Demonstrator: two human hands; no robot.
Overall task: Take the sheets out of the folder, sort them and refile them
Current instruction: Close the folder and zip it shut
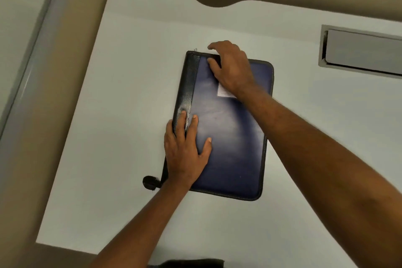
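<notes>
Zip folder flat mid-desk, closed. Left hand on its left edge, near end; right hand at far edge. Cable grommet tray far right.

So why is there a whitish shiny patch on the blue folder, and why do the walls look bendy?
Head view: the pale patch on the folder is glare from overhead light on its glossy cover; the left hand lies flat beside it. The desk edges and partition curve because the lens is wide-angle. The picture is slightly soft overall.
</notes>
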